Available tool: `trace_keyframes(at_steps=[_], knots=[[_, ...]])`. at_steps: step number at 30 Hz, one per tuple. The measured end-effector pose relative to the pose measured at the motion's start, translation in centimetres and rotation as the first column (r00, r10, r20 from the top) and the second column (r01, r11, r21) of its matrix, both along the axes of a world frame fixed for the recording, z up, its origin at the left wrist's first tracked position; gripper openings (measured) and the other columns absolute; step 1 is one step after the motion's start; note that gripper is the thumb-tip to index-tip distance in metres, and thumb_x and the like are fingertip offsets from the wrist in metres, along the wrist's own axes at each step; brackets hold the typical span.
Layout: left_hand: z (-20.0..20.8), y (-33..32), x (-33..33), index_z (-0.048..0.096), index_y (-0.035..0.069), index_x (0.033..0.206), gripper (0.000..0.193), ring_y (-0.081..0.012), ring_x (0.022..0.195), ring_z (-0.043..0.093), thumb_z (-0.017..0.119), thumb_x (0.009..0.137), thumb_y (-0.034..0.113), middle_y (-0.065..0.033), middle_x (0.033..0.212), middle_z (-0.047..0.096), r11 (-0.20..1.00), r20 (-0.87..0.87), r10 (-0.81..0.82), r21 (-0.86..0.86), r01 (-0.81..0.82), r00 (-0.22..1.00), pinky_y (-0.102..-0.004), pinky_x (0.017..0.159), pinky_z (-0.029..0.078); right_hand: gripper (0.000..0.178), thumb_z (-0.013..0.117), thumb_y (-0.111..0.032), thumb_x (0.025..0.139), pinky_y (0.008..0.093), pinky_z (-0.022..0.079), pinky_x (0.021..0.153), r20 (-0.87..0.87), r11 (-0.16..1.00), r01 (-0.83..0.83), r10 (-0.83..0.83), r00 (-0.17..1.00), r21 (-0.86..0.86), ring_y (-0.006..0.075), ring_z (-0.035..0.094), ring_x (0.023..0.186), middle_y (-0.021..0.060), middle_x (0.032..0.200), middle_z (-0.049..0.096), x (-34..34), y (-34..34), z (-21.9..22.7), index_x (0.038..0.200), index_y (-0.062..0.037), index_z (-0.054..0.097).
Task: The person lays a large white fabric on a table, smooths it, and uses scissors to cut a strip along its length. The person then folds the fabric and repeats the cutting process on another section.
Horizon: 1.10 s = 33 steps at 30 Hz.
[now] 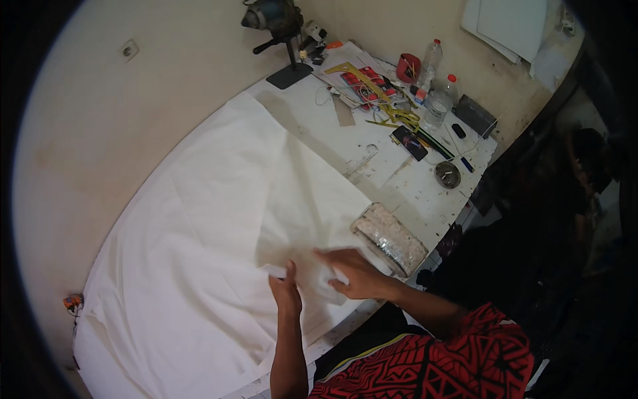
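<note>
A wide sheet of white cloth (199, 219) covers most of the table and lies in soft folds. Near the front edge, my left hand (286, 289) pinches a bit of the cloth between its raised thumb and its fingers. My right hand (355, 271) is just to the right, over the cloth, slightly blurred. Its index finger stretches left, with the thumb apart below and white showing between them. A block wrapped in clear tape (390, 236) rests on the cloth's right edge, beyond my right hand.
On the white table (379, 156) stand an ashtray (448, 175), a phone (409, 143), yellow-handled scissors (401, 116), two plastic bottles (438, 103), a red cup (408, 67) and a dark box (476, 116). A heat-gun-like tool on a stand (289, 70) is at the back. Walls border the far sides.
</note>
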<state>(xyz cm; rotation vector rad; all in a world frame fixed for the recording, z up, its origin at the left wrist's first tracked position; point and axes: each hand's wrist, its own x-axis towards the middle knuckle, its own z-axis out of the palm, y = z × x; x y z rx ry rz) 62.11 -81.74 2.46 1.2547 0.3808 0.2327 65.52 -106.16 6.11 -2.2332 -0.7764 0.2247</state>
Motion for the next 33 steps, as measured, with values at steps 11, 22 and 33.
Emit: trace_keyframes(at_steps=[11, 22, 33], knots=[[4.6, 5.2, -7.1, 0.054, -0.014, 0.135, 0.060, -0.0373, 0.110, 0.069, 0.069, 0.103, 0.034, -0.0265, 0.132, 0.064, 0.458, -0.082, 0.888, 0.259, -0.851, 0.453, -0.0507, 0.091, 0.060, 0.118, 0.089, -0.047, 0.075, 0.0609, 0.037, 0.108, 0.043, 0.631, 0.586, -0.661, 0.749, -0.509, 0.0484, 0.044, 0.131, 0.0334, 0.148, 0.041, 9.2, -15.9, -2.3, 0.168, -0.0057, 0.031], [-7.8, 6.3, -15.1, 0.058, -0.008, 0.137, 0.049, -0.0292, 0.087, 0.066, 0.074, 0.095, 0.012, -0.0206, 0.110, 0.070, 0.250, -0.115, 0.966, 0.635, -0.731, 0.231, -0.0450, 0.074, 0.056, 0.081, 0.076, -0.028, 0.094, 0.0705, 0.024, 0.121, 0.323, 0.746, 0.642, -0.572, 0.754, -0.177, 0.0584, 0.029, 0.151, 0.0440, 0.160, 0.031, 23.6, -7.1, -6.7, 0.158, 0.0043, 0.041], [-5.1, 3.7, -8.9, 0.058, -0.014, 0.139, 0.049, -0.0374, 0.116, 0.067, 0.071, 0.100, 0.013, -0.0286, 0.136, 0.067, 0.134, -0.076, 0.990, 0.770, -0.624, 0.119, -0.0479, 0.100, 0.054, 0.091, 0.075, -0.034, 0.087, 0.0716, 0.024, 0.118, 0.479, 0.788, 0.568, -0.413, 0.774, -0.238, 0.0596, 0.034, 0.148, 0.0389, 0.167, 0.028, 62.0, 32.9, -7.3, 0.163, 0.0008, 0.039]])
